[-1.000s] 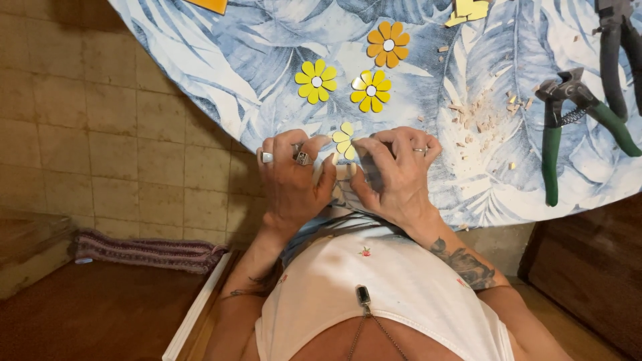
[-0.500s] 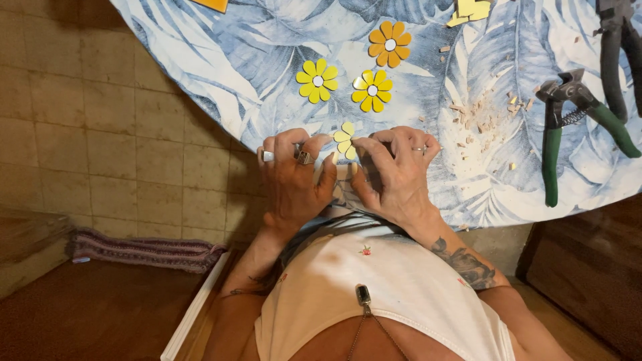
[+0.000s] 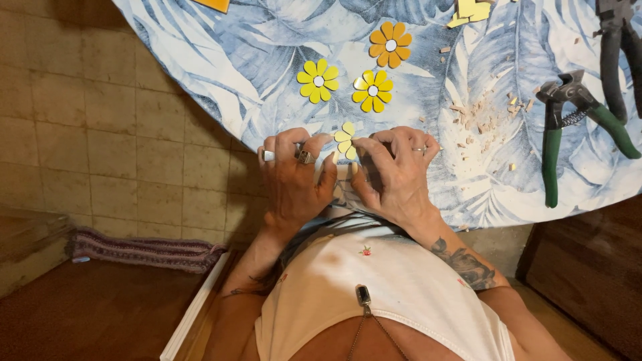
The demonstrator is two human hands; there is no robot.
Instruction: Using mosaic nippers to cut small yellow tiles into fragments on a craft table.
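Note:
My left hand (image 3: 294, 175) and my right hand (image 3: 394, 170) rest side by side at the near edge of a round table covered in a blue leaf-print cloth (image 3: 221, 73). Between their fingertips lies a pale yellow flower (image 3: 346, 140) built from small petal pieces; the fingers of both hands touch it. My thumbs press together just below it. Three finished flowers lie further out: two yellow ones (image 3: 318, 81) (image 3: 372, 90) and an orange one (image 3: 390, 45).
Green-handled nippers (image 3: 560, 130) lie at the right, dark-handled pliers (image 3: 618, 50) beyond them. Small pale chips (image 3: 478, 117) are scattered between flowers and nippers. Yellow pieces (image 3: 470, 10) sit at the far edge. A tiled floor and a striped rug (image 3: 140, 249) are at left.

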